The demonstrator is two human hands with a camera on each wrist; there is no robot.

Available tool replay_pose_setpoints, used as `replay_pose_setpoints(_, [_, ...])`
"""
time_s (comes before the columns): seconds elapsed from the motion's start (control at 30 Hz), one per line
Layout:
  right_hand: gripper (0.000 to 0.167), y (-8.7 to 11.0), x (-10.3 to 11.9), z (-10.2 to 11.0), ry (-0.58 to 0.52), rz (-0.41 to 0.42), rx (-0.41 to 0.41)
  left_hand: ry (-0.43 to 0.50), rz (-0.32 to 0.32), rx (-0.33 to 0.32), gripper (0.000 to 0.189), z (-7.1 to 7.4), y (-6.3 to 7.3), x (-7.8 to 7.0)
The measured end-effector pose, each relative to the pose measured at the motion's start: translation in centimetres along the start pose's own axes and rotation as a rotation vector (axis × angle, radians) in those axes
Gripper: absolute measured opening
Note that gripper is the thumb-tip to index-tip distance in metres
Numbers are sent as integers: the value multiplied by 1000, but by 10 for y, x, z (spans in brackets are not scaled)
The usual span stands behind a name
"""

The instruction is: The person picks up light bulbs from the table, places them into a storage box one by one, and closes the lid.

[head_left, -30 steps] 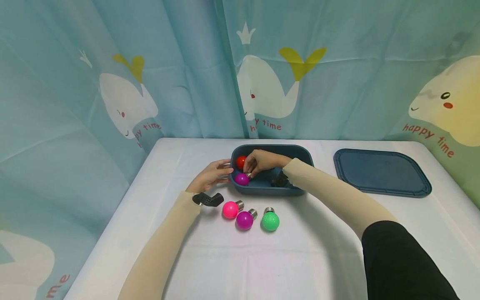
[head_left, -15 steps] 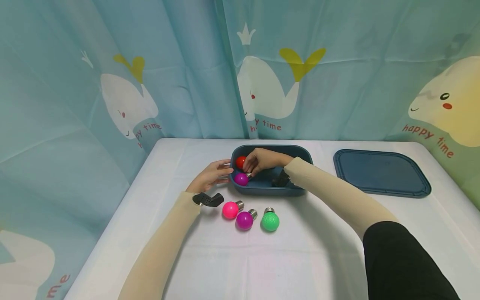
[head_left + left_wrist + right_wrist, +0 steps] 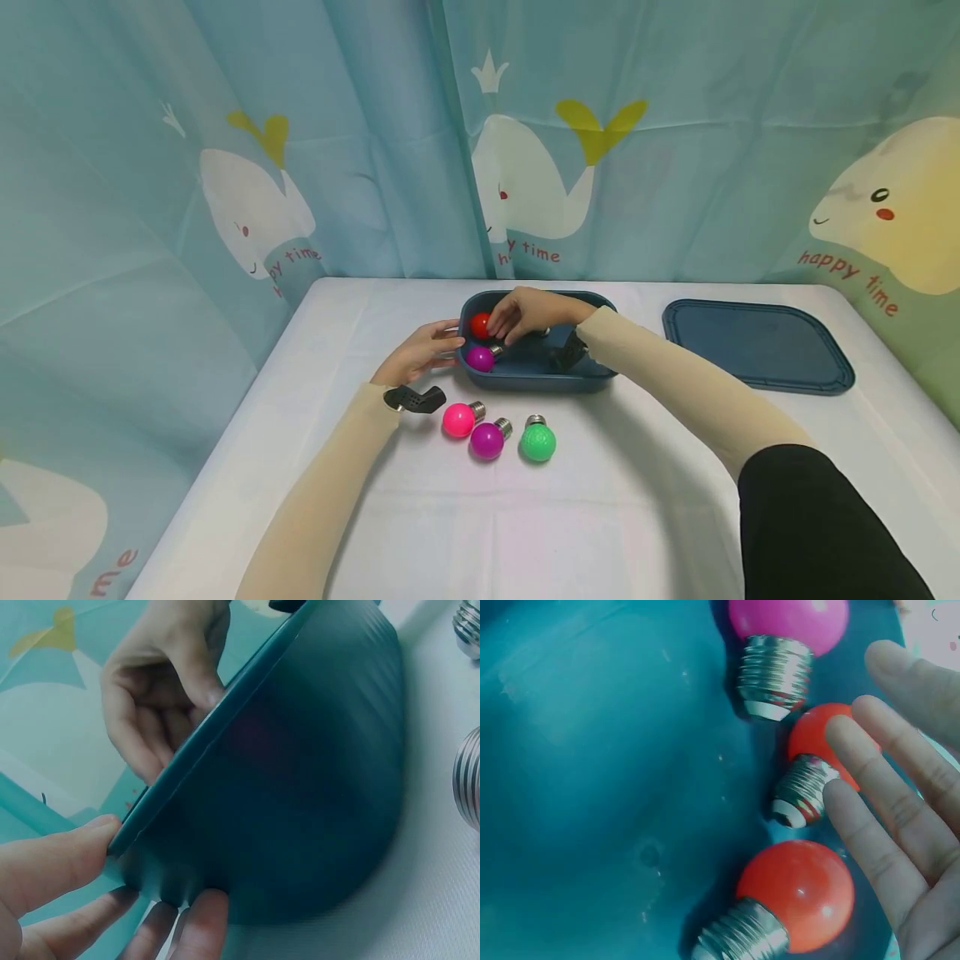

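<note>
A dark blue box (image 3: 536, 382) holds a purple light bulb (image 3: 480, 359) and two red light bulbs, one plain in the head view as a red bulb (image 3: 481, 325). The other red bulb (image 3: 802, 896) shows in the right wrist view, mostly behind the hand from above. My right hand (image 3: 525, 312) is over these bulbs inside the box, fingers extended and holding nothing, fingertips close to the middle bulb's metal base (image 3: 806, 787). My left hand (image 3: 422, 352) touches the box's left end, thumb at the rim and straight fingertips against the outer wall.
In front of the box lie a pink bulb (image 3: 458, 420), a purple bulb (image 3: 487, 442) and a green bulb (image 3: 537, 442) on the white tablecloth (image 3: 420, 525). A flat dark blue lid (image 3: 757, 346) lies to the right. Behind hangs a whale-print curtain (image 3: 405, 150).
My right hand has let go of the purple bulb's base in the box and lifted slightly back and away. The left hand stays at the box's end.
</note>
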State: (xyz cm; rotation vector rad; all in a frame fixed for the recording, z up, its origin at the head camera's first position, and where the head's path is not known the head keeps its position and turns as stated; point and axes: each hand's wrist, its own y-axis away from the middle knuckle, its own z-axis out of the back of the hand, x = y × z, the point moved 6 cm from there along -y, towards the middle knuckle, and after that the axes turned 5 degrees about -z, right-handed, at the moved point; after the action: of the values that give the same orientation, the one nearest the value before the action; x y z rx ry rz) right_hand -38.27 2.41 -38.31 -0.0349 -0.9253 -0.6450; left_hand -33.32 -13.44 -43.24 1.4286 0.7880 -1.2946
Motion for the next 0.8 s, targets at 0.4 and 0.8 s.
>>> replay_pose_setpoints(0.4, [36,19,8,9,-17,-44,-6,-11,14,-5,60,0,0,0])
replay_pose_setpoints(0.8, [43,50,17,14,-2,8,-12,13,16,-7,60,0,0,-1])
